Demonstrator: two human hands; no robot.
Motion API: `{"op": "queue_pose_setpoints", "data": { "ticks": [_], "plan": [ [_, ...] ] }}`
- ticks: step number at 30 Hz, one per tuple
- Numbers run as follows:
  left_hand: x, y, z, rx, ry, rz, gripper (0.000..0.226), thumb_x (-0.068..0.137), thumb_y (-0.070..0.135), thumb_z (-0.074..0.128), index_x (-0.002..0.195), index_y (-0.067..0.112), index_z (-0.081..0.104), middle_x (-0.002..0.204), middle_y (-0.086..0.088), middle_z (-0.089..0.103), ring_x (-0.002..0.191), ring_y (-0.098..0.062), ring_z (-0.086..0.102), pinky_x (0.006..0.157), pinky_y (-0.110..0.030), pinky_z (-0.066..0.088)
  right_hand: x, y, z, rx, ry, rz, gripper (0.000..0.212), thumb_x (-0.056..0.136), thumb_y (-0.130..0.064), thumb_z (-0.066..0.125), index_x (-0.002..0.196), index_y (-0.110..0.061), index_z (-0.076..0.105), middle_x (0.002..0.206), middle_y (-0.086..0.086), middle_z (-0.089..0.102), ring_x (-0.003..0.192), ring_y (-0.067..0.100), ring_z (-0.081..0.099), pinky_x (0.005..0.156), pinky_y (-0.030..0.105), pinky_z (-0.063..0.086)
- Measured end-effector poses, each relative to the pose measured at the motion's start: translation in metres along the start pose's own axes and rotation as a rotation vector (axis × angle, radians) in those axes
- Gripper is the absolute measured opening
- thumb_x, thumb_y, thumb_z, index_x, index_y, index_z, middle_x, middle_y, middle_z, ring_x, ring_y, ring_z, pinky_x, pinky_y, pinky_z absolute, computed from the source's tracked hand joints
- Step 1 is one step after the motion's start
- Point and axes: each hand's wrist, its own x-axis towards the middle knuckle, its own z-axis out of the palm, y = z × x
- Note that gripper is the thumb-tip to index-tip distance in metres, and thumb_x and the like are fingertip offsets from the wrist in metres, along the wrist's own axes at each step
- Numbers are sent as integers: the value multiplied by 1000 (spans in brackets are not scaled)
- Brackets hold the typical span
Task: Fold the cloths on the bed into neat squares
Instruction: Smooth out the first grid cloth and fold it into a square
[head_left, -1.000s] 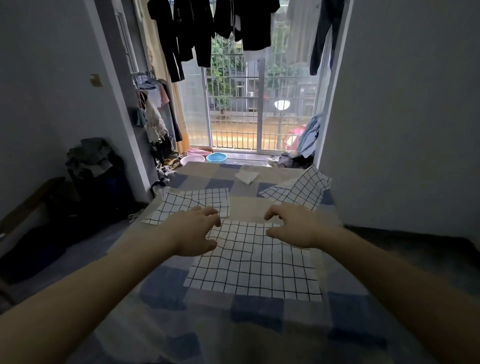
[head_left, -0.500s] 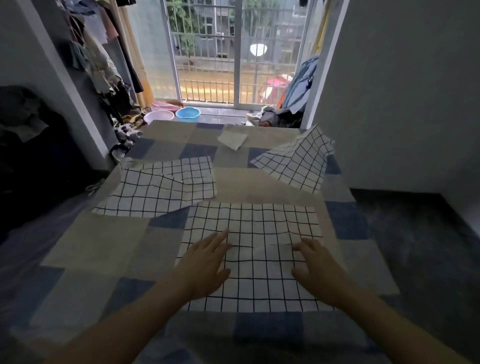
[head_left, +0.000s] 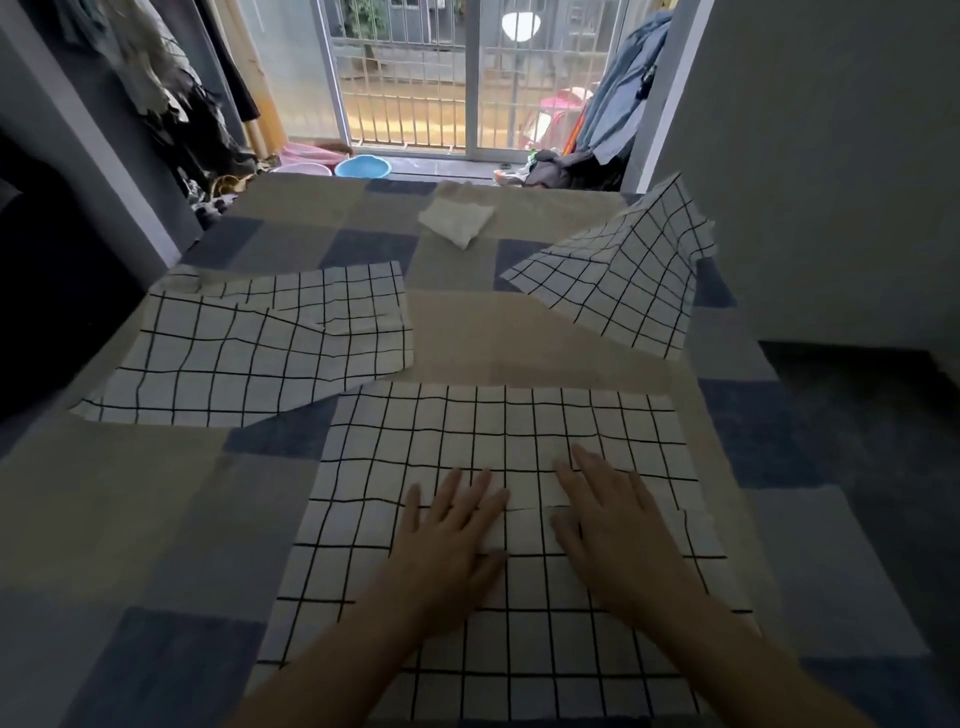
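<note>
A white cloth with a black grid (head_left: 498, 426) lies spread flat on the bed in front of me. My left hand (head_left: 452, 535) and my right hand (head_left: 618, 525) rest palm down on its middle, side by side, fingers apart, holding nothing. A second grid cloth (head_left: 260, 348) lies rumpled to the left, one corner folded over. A third grid cloth (head_left: 618, 275) lies at the right, its far part propped up against the wall. A small crumpled white cloth (head_left: 457, 221) sits near the bed's far end.
The bed (head_left: 130, 519) has a beige and blue checked cover. A grey wall (head_left: 831, 156) runs along its right side. Beyond the far end stand a blue basin (head_left: 362, 167) and a pink basin (head_left: 301, 170), piled clothes and a barred balcony door (head_left: 415, 78).
The view has tilted down and closer to the bed. Both hands slid from the cloth's far edge back toward me, then drew together at its middle, pressing it flat.
</note>
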Motion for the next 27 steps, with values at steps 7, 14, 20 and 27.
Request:
{"op": "queue_pose_setpoints", "data": {
  "ticks": [7, 14, 20, 27],
  "plan": [
    [0, -9, 21, 59, 150, 2, 65, 94, 66, 22, 152, 42, 4, 161, 13, 0, 149, -17, -7, 112, -54, -3, -15, 25, 39, -52, -6, 109, 65, 91, -63, -1, 151, -37, -7, 160, -12, -12, 145, 7, -18, 117, 40, -9],
    [-2, -13, 22, 78, 167, -11, 69, 93, 68, 25, 153, 38, 9, 162, 8, 3, 149, -17, -1, 113, -51, 1, -16, 33, 44, -41, 9, 116, 64, 93, -63, 9, 151, -39, -1, 160, -12, -5, 147, 7, -10, 117, 38, -3],
    [-27, -45, 23, 46, 234, -172, 63, 94, 63, 4, 152, 40, -1, 161, 10, -7, 147, -13, -15, 116, -48, -3, -32, 59, 31, -1, 23, 204, 67, 83, -65, -3, 147, -44, -10, 157, -18, -17, 143, 2, -23, 118, 34, -11],
    [-40, -62, 24, 15, 250, -233, 61, 95, 62, 8, 152, 43, 1, 161, 10, -5, 147, -13, -14, 117, -46, -4, -38, 61, 28, -34, -1, 233, 68, 84, -64, -5, 148, -42, -10, 157, -17, -17, 143, 3, -21, 119, 34, -9]
  ]
}}
